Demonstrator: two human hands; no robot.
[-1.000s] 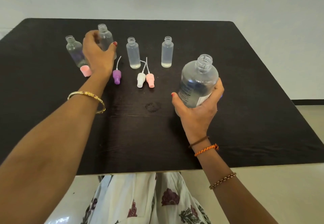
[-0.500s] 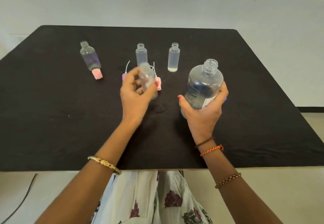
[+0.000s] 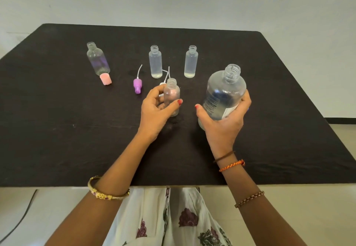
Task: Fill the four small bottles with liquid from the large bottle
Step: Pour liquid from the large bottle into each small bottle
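Note:
My left hand point(image 3: 156, 109) grips a small clear uncapped bottle point(image 3: 171, 93) upright near the middle of the black table point(image 3: 57, 130). My right hand point(image 3: 223, 124) holds the large clear uncapped bottle point(image 3: 224, 93) just to its right, tilted slightly away. Farther back stand two narrow small bottles, one point(image 3: 155, 61) in the centre and one point(image 3: 191, 61) to its right, each with liquid in it. A rounder small bottle point(image 3: 97, 59) stands at the back left.
A pink cap point(image 3: 105, 79) lies by the back-left bottle. A purple spray cap point(image 3: 137, 85) with its tube lies left of my left hand. More spray tubes point(image 3: 167, 73) show behind the held small bottle. The table's near edge is close to my lap.
My left hand took the small bottle from the back-left row and brought it to the table's middle, beside the large bottle. My right hand kept the large bottle almost still.

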